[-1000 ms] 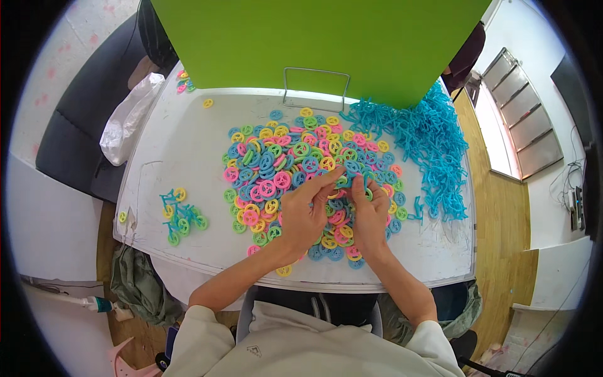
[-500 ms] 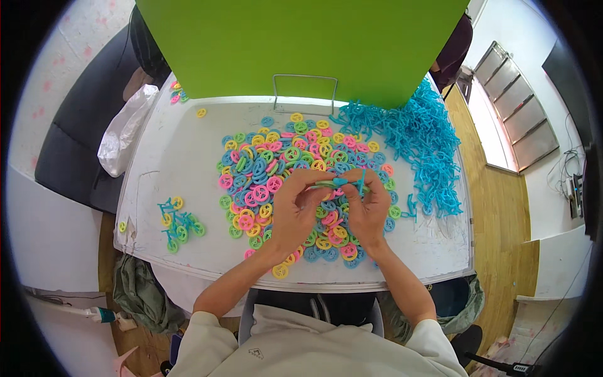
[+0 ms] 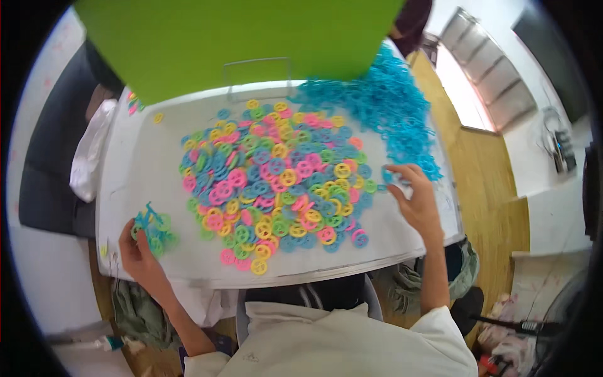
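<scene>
Colourful plastic spoked wheels (image 3: 276, 169) lie in a broad heap on the white table. At the far left, my left hand (image 3: 143, 254) is at a small pile of blue pieces with wheels fitted (image 3: 162, 234). Its thumb and fingers close around a green-wheeled blue piece (image 3: 135, 230), partly blurred. Right of the heap, my right hand (image 3: 416, 200) has thumb and index finger around a small blue branched plastic piece (image 3: 387, 178). Beyond it spreads a large pile of similar blue branched pieces (image 3: 402, 119).
A green board (image 3: 239, 44) stands across the far side, with a thin wire frame (image 3: 257, 61) before it. White plastic sheeting (image 3: 91, 154) hangs by the left edge. A few loose wheels (image 3: 134, 103) lie at the far left corner.
My hands have parted from above the heap, where they held a blue piece with green wheels together. The left went to the small left pile, the right toward the blue pieces. The view has shifted.
</scene>
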Demonstrator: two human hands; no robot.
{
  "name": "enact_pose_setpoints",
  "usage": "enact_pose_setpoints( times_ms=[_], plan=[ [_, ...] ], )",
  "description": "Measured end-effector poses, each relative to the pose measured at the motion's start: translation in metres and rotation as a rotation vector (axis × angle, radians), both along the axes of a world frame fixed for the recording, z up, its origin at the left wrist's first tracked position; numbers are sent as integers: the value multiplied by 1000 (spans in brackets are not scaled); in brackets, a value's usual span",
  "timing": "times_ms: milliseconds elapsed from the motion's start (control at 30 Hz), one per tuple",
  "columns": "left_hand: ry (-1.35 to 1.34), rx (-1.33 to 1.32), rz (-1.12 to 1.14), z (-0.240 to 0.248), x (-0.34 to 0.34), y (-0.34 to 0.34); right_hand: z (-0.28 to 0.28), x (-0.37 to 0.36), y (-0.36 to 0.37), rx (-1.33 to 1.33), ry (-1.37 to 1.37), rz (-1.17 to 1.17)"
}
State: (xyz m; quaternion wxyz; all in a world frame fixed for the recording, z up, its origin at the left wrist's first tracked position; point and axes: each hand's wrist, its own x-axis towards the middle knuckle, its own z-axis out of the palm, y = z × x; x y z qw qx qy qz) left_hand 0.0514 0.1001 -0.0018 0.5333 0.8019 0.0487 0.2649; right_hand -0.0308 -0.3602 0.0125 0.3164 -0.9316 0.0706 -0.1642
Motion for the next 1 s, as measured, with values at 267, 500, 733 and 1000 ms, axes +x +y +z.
enact_pose_setpoints(
  times_ms=[267, 500, 733, 1000],
  plan=[
    [162, 127, 120, -24, -13, 1, -52, -22, -15, -81, 83, -221],
    [-66, 630, 400, -24, -16, -9, -47, -12, -6, 281, 41, -242],
    [50, 664, -234, -25, -14, -59, -20, 6, 16, 617, -108, -77],
    [257, 417, -170, -23, -18, -77, 22, 57, 84, 778, 37, 145]
  ],
)
